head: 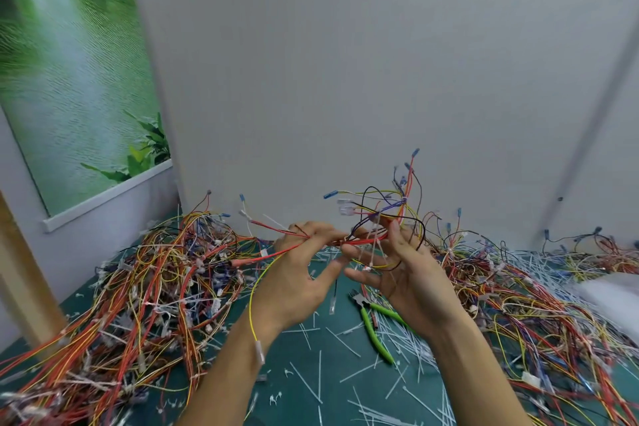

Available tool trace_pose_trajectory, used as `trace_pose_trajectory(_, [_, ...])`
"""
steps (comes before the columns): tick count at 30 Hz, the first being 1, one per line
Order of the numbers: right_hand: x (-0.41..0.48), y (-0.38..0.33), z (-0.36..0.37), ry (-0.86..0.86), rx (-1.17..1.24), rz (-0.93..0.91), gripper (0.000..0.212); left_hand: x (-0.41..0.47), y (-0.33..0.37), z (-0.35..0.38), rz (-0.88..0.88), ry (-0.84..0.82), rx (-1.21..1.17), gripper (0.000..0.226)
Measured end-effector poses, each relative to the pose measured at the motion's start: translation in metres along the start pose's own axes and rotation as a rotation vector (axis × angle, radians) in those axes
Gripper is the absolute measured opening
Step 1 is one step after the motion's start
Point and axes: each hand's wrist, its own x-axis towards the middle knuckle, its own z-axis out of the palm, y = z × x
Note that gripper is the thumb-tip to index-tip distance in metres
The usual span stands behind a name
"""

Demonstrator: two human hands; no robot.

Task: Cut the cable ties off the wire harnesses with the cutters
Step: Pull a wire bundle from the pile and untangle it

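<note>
Both my hands hold one wire harness (377, 214) up above the green mat. My left hand (297, 273) pinches its red wires between the fingertips, and a yellow wire loops down past that wrist. My right hand (404, 273) pinches the same bundle with thumb and forefinger, its other fingers spread. White cable ties (375, 245) hang from the bundle between the hands. The green-handled cutters (375, 325) lie on the mat below my right hand, untouched.
A big pile of tangled harnesses (145, 290) covers the left of the green mat (304, 387). Another harness pile (525, 311) fills the right. Several cut white ties (345, 346) litter the mat. A grey wall stands close behind.
</note>
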Motion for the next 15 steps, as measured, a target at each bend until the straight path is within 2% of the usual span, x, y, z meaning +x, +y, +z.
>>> trace_pose_trajectory(5, [-0.003, -0.004, 0.001, -0.027, -0.034, -0.017, 0.026, -0.001, 0.002, -0.009, -0.093, -0.034, -0.023, 0.024])
trace_pose_trajectory(8, [-0.004, -0.006, 0.003, 0.014, -0.076, -0.028, 0.024, -0.001, 0.005, -0.011, -0.086, -0.06, -0.087, 0.018])
trace_pose_trajectory(12, [-0.005, -0.007, 0.001, 0.038, -0.192, -0.047, 0.027, -0.003, 0.014, -0.013, -0.086, -0.183, -0.166, 0.017])
trace_pose_trajectory(15, [-0.004, -0.006, 0.0, 0.036, -0.21, -0.073, 0.035, -0.004, 0.022, -0.014, -0.11, -0.305, -0.378, 0.029])
